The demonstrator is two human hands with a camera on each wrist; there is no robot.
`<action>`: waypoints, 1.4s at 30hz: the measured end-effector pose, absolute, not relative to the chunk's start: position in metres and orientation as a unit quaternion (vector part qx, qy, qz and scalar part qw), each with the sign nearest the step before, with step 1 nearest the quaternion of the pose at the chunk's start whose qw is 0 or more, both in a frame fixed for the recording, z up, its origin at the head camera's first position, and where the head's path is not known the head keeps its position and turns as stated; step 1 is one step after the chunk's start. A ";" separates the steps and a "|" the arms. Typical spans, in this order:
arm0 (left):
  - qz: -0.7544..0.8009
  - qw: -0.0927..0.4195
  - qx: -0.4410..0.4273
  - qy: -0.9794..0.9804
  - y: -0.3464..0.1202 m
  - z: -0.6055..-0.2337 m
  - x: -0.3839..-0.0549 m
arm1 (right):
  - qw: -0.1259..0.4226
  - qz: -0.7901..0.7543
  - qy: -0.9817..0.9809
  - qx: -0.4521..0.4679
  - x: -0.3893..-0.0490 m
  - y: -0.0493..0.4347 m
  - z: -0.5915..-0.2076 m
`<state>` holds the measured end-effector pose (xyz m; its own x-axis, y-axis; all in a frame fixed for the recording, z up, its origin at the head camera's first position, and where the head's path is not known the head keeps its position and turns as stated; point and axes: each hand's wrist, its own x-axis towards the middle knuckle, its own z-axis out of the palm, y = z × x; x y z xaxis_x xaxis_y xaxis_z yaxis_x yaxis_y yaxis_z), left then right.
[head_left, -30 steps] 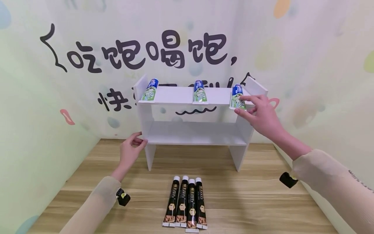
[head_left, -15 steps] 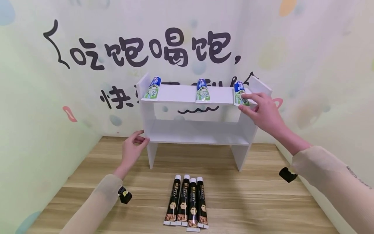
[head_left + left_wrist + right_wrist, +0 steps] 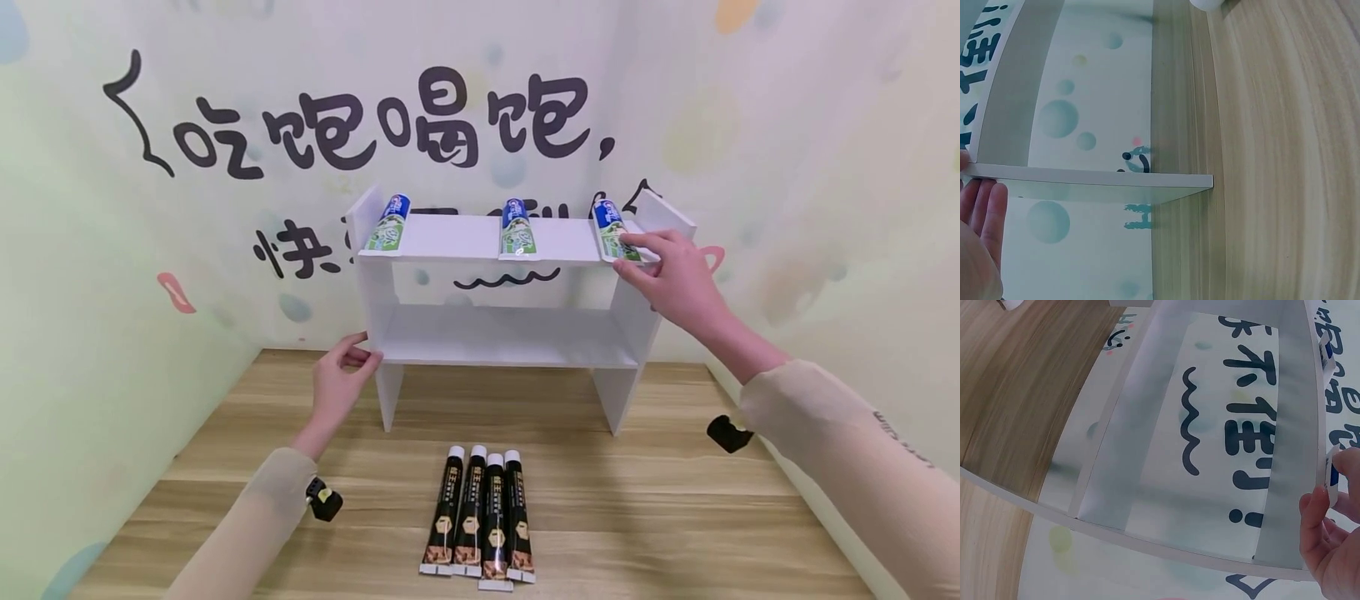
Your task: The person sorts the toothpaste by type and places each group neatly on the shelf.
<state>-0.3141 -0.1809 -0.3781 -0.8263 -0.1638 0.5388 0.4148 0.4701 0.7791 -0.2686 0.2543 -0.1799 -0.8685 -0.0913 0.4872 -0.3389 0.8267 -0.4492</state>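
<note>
Atop the white shelf (image 3: 452, 237), the rightmost blue-green tube (image 3: 611, 220) lies pinched in the right hand (image 3: 681, 279).

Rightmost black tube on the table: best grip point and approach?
Probably pinch the rightmost black tube across its body next to the white cap, coming from above, favouring its right: it lies flat, narrows toward the cap, and has a free right flank, while the neighbouring tube crowds its left.
</note>
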 end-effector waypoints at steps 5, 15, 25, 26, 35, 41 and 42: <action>-0.507 0.287 -0.076 -0.809 -0.183 -0.379 -0.313 | 0.231 0.257 -0.932 0.109 -0.273 0.253 -0.179; -0.520 0.299 -0.075 -0.797 -0.178 -0.379 -0.315 | 0.217 0.250 -0.940 0.086 -0.275 0.254 -0.178; -0.527 0.302 -0.072 -0.791 -0.177 -0.381 -0.315 | 0.244 0.278 -0.925 0.089 -0.269 0.254 -0.184; -0.526 0.301 -0.071 -0.792 -0.178 -0.381 -0.315 | 0.256 0.281 -0.920 0.093 -0.266 0.253 -0.186; -0.536 0.289 -0.063 -0.791 -0.177 -0.383 -0.313 | 0.330 0.300 -0.884 0.140 -0.229 0.240 -0.221; -0.554 0.289 -0.059 -0.779 -0.177 -0.385 -0.316 | 0.306 0.319 -0.884 0.150 -0.215 0.235 -0.252; -0.558 0.288 -0.057 -0.776 -0.177 -0.386 -0.316 | 0.305 0.321 -0.884 0.151 -0.214 0.234 -0.258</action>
